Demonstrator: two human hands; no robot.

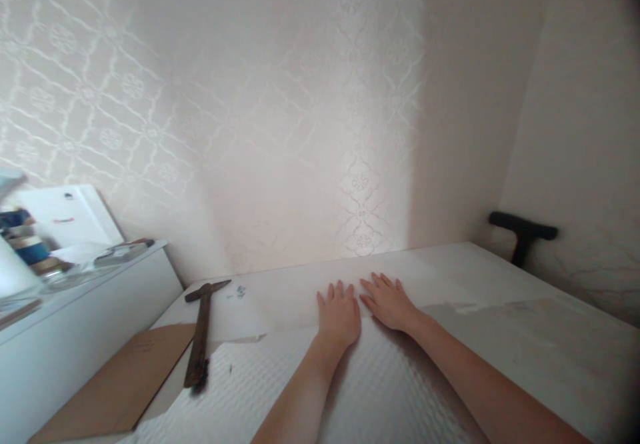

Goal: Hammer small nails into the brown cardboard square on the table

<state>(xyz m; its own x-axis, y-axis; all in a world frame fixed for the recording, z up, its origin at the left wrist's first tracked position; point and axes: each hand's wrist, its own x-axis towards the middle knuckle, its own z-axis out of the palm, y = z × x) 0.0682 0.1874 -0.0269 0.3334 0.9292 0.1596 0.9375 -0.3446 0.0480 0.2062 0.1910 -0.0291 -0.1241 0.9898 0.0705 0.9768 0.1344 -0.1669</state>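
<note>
My left hand (339, 315) lies flat with its fingers spread, pressing on a white sheet near the middle of the white surface (295, 284). Just to its right rests my right hand (389, 301), also palm down with fingers apart. Neither hand holds anything. Under my forearms spreads a white quilted-textured sheet (270, 377). A hammer (201, 334) with a wooden handle and dark metal head lies to the left of my hands. Beyond the hammer head sits a small cluster of tiny metal pieces (241, 291), too small to name.
A brown cardboard piece (125, 377) lies at the left beside a white cabinet (100, 324), which carries a white box (70, 217) and other items. A black T-shaped handle (523, 227) stands past the right edge. Patterned wallpaper (300, 131) covers the wall behind.
</note>
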